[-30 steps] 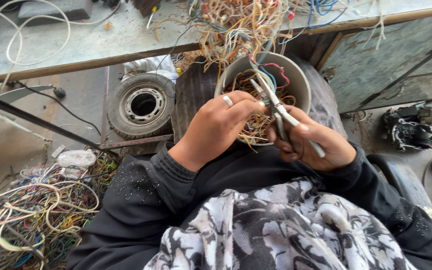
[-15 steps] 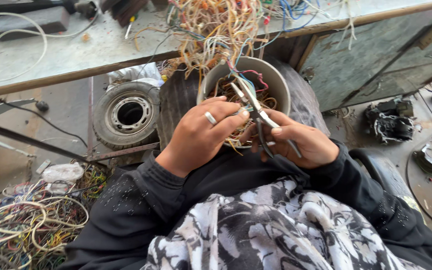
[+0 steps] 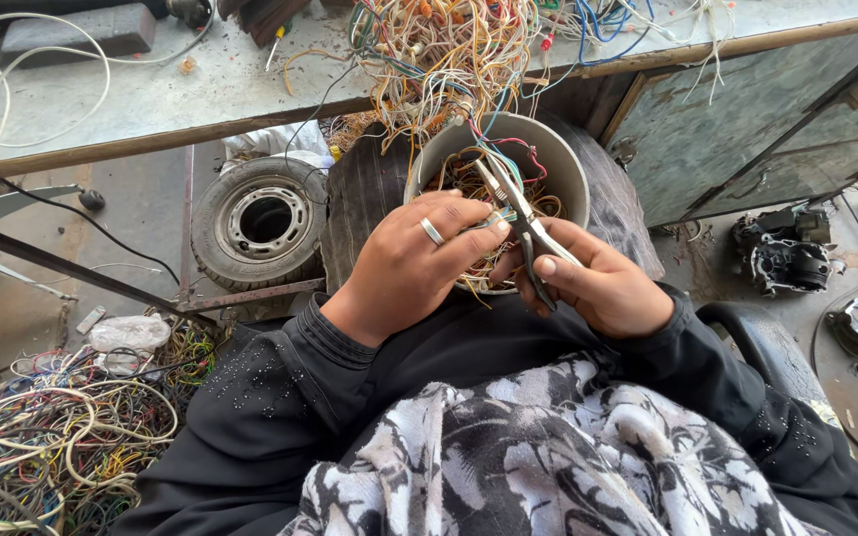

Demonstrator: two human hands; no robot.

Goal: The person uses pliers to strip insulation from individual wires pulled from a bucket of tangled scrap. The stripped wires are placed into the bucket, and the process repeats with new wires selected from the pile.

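My right hand (image 3: 596, 288) grips a pair of pliers (image 3: 518, 211), whose jaws point up over a round grey bucket (image 3: 573, 164) holding stripped copper strands and wire scraps. My left hand (image 3: 414, 263), with a ring on one finger, pinches a thin wire (image 3: 489, 216) between thumb and fingertips, right beside the pliers' jaws. Coloured wires (image 3: 449, 60) hang from the bench edge down into the bucket. Both hands hover over the bucket's near rim, above my lap.
A metal-topped bench (image 3: 151, 89) runs across the top with tangled wires on it. A small tyre (image 3: 262, 223) lies on the floor to the left. A heap of wires (image 3: 62, 437) sits at the lower left. Engine parts (image 3: 786, 253) lie at the right.
My right hand has closed the pliers' handles tighter, and the jaws have shifted slightly toward the wire in my left hand. The view has also drifted a little.
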